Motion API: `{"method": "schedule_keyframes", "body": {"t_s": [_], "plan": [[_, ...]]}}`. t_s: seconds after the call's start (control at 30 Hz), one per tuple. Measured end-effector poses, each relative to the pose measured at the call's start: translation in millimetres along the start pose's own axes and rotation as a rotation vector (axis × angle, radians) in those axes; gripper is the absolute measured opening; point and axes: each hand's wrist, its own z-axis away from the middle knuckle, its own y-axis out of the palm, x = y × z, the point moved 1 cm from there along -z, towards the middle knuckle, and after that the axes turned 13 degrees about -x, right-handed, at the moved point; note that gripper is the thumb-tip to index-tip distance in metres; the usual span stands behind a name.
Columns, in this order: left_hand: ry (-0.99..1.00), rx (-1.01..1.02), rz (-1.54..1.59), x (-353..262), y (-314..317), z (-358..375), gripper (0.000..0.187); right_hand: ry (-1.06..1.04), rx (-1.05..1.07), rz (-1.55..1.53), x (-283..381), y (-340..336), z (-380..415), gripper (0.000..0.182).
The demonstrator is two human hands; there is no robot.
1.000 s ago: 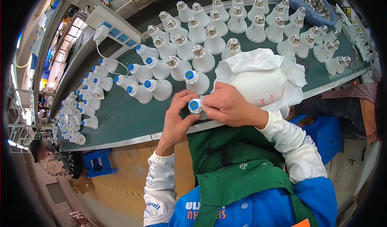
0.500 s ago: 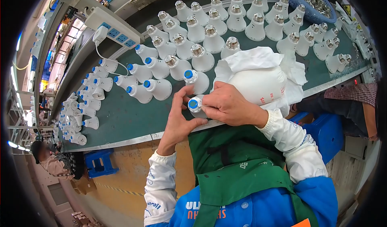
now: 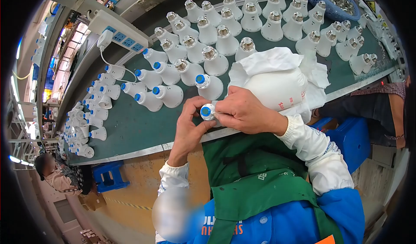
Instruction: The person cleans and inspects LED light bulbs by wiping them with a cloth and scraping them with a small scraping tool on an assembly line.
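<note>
A white light bulb housing [image 3: 207,111] with a blue-rimmed top stands at the table's near edge between my hands. Fingers and thumb of my left hand [image 3: 190,125] close round it from the left. From the right, my right hand [image 3: 249,113] pinches close against its neck; whatever is between those fingertips is too small to make out. Just behind stands another blue-topped bulb housing [image 3: 210,88]. To the right of my right hand lies a full white plastic bag [image 3: 277,88] with red print.
Several bulbs with silver screw caps [image 3: 215,62] stand in rows behind. More blue-topped housings [image 3: 169,96] lie to the left. A power strip [image 3: 119,32], a blue basket of metal caps [image 3: 333,6] and blue stools [image 3: 108,175] are around. Other people sit at both sides.
My left hand has closed in on the bulb housing, its thumb and fingers now round it. My right hand keeps its pinch at the neck. The view has shifted slightly.
</note>
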Motion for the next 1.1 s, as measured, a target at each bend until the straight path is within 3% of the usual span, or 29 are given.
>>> {"method": "schedule_keyframes", "body": {"t_s": [0.57,0.73,0.83,1.03,1.1], "plan": [[-0.049,-0.028,0.008,-10,0,2,0.05,0.012,-0.001,0.002,0,-1,-1,0.02],[-0.005,-0.058,0.032,-7,3,2,0.048,-0.033,-0.053,-0.001,-1,0,-2,0.016],[0.048,-0.07,-0.031,-10,2,1,0.047,0.041,0.032,-0.019,1,-2,-2,0.007],[0.171,-0.263,-0.051,-21,-3,18,0.045,0.081,0.052,-0.073,6,-7,-4,0.012],[0.123,-0.459,-0.021,-20,-21,29,0.044,0.1,0.051,-0.08,9,-8,-6,0.011]]}}
